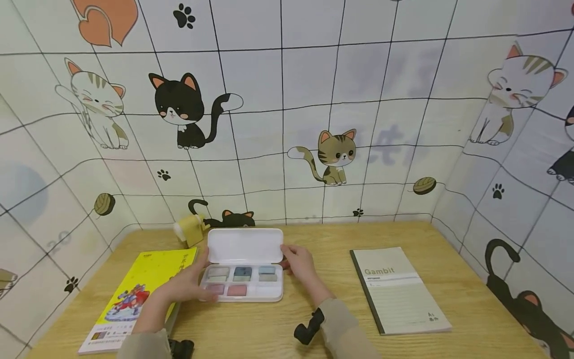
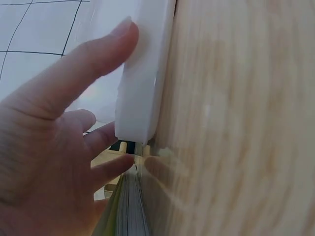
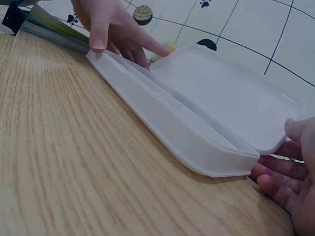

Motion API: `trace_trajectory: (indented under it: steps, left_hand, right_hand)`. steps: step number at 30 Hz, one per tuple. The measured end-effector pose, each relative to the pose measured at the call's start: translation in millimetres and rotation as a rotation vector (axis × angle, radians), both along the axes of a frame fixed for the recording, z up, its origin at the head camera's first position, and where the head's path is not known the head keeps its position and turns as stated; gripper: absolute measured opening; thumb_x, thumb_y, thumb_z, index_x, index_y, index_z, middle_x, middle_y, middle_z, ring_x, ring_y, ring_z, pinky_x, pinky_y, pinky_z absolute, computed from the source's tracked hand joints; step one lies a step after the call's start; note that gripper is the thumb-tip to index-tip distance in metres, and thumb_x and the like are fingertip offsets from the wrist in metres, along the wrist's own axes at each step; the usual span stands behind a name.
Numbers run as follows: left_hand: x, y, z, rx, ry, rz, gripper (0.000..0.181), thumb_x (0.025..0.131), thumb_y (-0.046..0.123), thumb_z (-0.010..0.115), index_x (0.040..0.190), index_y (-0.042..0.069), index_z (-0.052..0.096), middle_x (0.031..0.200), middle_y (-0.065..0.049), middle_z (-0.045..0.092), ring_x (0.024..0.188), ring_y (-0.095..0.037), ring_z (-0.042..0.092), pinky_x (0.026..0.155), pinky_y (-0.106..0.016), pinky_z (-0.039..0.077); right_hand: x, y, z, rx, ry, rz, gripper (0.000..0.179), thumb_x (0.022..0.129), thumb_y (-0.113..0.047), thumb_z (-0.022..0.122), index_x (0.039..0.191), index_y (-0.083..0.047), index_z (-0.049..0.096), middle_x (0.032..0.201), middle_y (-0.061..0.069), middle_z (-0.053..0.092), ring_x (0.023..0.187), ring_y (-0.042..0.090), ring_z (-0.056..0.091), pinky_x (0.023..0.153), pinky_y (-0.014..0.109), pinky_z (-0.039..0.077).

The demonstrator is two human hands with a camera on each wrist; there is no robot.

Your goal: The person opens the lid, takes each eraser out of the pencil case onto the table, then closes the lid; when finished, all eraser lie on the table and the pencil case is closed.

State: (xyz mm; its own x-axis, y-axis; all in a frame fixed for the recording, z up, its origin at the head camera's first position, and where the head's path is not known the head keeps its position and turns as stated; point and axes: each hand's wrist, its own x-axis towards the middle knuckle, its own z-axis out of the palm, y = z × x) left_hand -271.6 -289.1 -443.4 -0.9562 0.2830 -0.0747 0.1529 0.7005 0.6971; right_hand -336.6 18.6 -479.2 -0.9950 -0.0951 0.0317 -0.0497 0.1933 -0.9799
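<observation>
A white paint box (image 1: 269, 292) lies on the table with its lid (image 1: 245, 245) raised and leaning back. Several colour pans (image 1: 242, 271) in grey, blue and pink sit in its tray. My left hand (image 1: 186, 284) spans the box's left end, fingers spread; its thumb (image 3: 99, 37) touches the front corner and its index finger reaches toward the lid. With thumb and fingers, my right hand (image 1: 299, 262) pinches the lid's right edge near the hinge. In the right wrist view, its lower fingers (image 3: 280, 189) are close by the tray's end.
A thick yellow book (image 1: 154, 269) lies at the left, partly under my left forearm in the head view. A small yellow object (image 1: 193, 230) stands behind it. At the right is a Gambit notebook (image 1: 401, 294). A cat-patterned cloth (image 1: 309, 75) walls the table's back and sides.
</observation>
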Motion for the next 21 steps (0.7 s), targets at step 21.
trace_trajectory:
  steps: [21]
  left_hand:
    - [6.9, 4.7, 9.6, -0.075, -0.057, 0.012, 0.126, 0.068, 0.036, 0.087, 0.155, 0.004, 0.000, 0.154, -0.028, 0.023, 0.137, -0.046, 0.028, 0.109, -0.063, 0.020]
  right_hand:
    - [5.9, 19.5, 16.4, -0.078, -0.061, 0.133, 0.036, 0.096, -0.020, 0.061, 0.114, 0.011, 0.063, 0.089, 0.018, 0.069, 0.074, 0.026, 0.067, 0.065, 0.035, 0.058]
